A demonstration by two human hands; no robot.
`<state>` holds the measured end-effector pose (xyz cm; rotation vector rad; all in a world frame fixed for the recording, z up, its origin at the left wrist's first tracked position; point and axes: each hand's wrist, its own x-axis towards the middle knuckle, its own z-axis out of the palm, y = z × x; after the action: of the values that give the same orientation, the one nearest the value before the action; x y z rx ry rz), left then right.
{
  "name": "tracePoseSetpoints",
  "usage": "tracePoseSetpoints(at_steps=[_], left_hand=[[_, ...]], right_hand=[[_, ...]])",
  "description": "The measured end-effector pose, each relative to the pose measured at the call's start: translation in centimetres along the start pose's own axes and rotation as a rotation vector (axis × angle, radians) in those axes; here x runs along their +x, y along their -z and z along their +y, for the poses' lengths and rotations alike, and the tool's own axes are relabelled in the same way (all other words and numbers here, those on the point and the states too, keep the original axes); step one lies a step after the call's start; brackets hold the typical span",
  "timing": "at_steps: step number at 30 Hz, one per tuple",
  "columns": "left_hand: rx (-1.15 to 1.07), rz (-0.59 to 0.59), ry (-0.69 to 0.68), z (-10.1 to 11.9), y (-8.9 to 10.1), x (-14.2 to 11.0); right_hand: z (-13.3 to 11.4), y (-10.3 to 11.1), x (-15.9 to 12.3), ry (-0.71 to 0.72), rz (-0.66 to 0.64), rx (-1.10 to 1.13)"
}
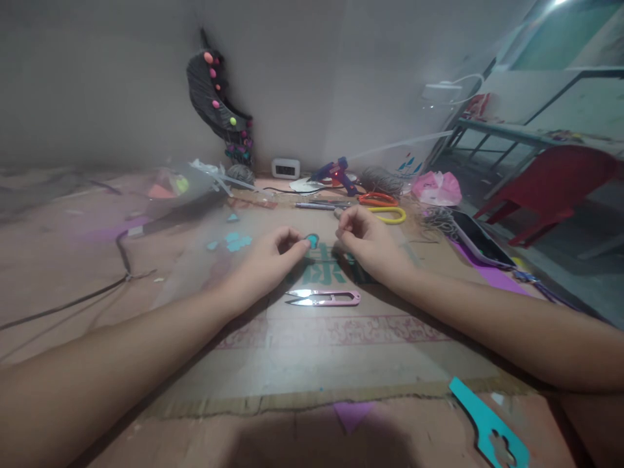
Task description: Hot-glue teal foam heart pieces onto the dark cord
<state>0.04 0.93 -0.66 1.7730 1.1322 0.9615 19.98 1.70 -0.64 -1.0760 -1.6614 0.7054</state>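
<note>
My left hand [285, 250] pinches a small teal piece with a dark grey edge [312, 241] between thumb and fingertips. To its right, my right hand [368, 240] has its thumb and fingers pressed together; whatever they hold, if anything, is too small to make out. Both hands are just above a cardboard sheet [312, 364] with printed green characters and a red border. Pink-handled thread snips [324, 298] lie on the sheet below the hands, blades pointing left. Several teal flower-like cutouts [237, 242] lie left of my left hand.
Behind the hands are a glue gun [336, 174], yellow-handled scissors [390, 214], orange-handled pliers or scissors [377, 199], grey yarn [383, 182] and a small clock [285, 169]. A phone [480, 239] lies right; a teal sheet with a flower-shaped hole [480, 416] lies front right.
</note>
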Motion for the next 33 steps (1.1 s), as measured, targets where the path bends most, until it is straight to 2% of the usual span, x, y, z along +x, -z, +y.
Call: tracePoseSetpoints(at_steps=[5, 9, 14, 19, 23, 29, 33], left_hand=[[-0.001, -0.009, -0.014, 0.0, 0.0, 0.0], [0.002, -0.015, 0.006, 0.2, 0.0, -0.1], [0.032, -0.018, -0.003, 0.4, 0.1, -0.1], [0.047, -0.039, 0.009, 0.4, 0.1, -0.3], [0.106, -0.043, -0.006, 0.5, 0.1, -0.5], [0.146, -0.051, -0.007, 0.7, 0.1, -0.6], [0.157, -0.041, -0.008, 0.7, 0.1, -0.6]], right_hand=[[-0.1, 0.0, 0.0, 0.004, -0.002, -0.012], [-0.5, -0.1, 0.0, -0.072, -0.01, 0.022], [-0.7, 0.0, -0.1, -0.138, -0.089, -0.058], [-0.3, 0.0, -0.2, -0.148, -0.196, -0.011], [-0.6, -0.1, -0.3, -0.249, -0.244, 0.024], [-1.1, -0.2, -0.5, -0.239, -0.244, 0.047], [-1.3, -0.3, -0.6, -0.283, -0.254, 0.049]])
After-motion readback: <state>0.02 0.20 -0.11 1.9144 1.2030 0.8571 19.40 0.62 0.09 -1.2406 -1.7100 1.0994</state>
